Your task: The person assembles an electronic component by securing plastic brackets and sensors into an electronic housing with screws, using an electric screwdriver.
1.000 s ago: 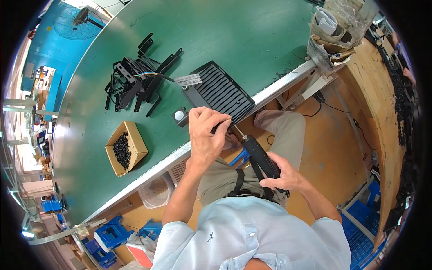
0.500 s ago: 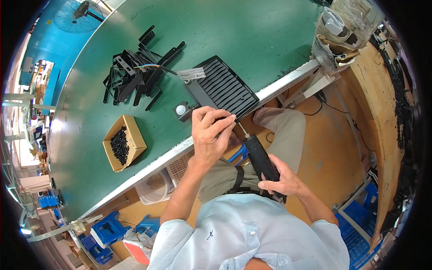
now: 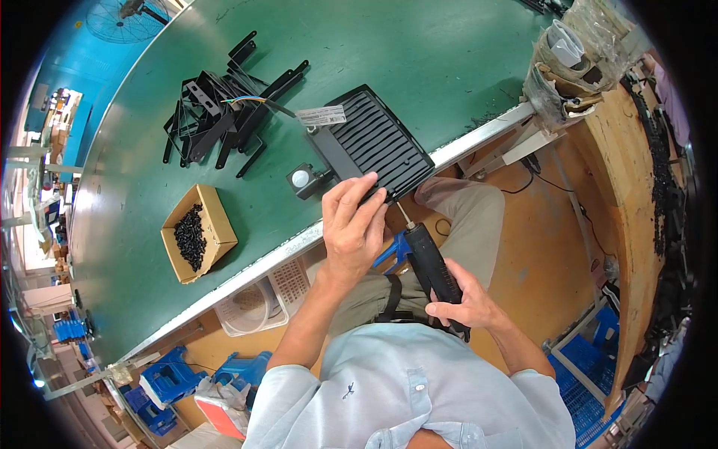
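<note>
A black finned lamp housing [image 3: 378,138] lies at the front edge of the green table, with a small sensor [image 3: 301,178] on its near left side and a white label [image 3: 321,115]. My left hand [image 3: 354,224] rests its fingers on the housing's near corner, gripping that edge. In my right hand [image 3: 464,298] is a black electric screwdriver [image 3: 434,262], its bit pointing up at the housing's near edge. The exact bit tip contact is hard to see. Coloured wires [image 3: 244,99] run from the housing toward a pile of black brackets [image 3: 217,112].
A cardboard box [image 3: 215,224] of small black screws stands on the green table [image 3: 277,206] at left. Plastic-wrapped containers [image 3: 557,82] sit at the table's right corner. A white basket [image 3: 288,288] is under the edge, and blue stools [image 3: 173,376] stand lower left.
The fingers of my left hand have spread and shifted a little on the housing. My right hand and the screwdriver stay nearly in place. The whole view has shifted slightly.
</note>
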Available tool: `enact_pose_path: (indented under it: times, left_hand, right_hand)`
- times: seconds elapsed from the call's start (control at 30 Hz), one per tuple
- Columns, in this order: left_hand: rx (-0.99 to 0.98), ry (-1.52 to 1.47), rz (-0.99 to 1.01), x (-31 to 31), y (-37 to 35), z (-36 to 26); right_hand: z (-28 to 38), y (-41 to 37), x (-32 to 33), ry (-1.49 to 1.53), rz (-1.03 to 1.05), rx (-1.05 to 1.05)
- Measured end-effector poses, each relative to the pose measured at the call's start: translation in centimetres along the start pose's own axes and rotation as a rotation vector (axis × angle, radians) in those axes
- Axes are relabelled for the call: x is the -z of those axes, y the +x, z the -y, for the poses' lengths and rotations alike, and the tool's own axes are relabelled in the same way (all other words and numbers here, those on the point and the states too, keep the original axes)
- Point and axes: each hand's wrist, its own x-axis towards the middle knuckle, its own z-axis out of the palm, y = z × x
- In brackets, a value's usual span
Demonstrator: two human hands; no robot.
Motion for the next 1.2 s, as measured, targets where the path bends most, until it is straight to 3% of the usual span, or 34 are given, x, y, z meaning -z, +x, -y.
enact_pose_path:
  times: [0.3,0.9,1.0,1.03,1.13,1.2]
  left_hand:
    - [-0.045,0.032,0.127,0.5,-0.6,0.6]
    - [-0.022,-0.07,0.06,0.2,-0.4,0.8]
    - [-0.036,-0.074,0.073,0.2,-0.6,1.1]
    - [-0.047,-0.065,0.078,0.3,-0.5,1.1]
    - [-0.077,0.0,0.091,0.2,-0.3,0.9]
    - [-0.074,-0.002,0.106,0.3,-0.2,0.7]
  right_hand:
    - [2.8,-1.2,0.9,0.111,0.069,-0.143]
    - [6.1,-0.8,-0.2,0.068,0.09,-0.227]
    - [5.8,-1.2,-0.8,-0.221,0.007,-0.197]
    - [6.1,-1.4,-1.4,-0.84,-0.149,0.073]
    - [4.6,-1.9,-0.5,-1.215,-0.342,0.137]
    - [6.1,-3.2,-1.0,-1.046,-0.279,0.109]
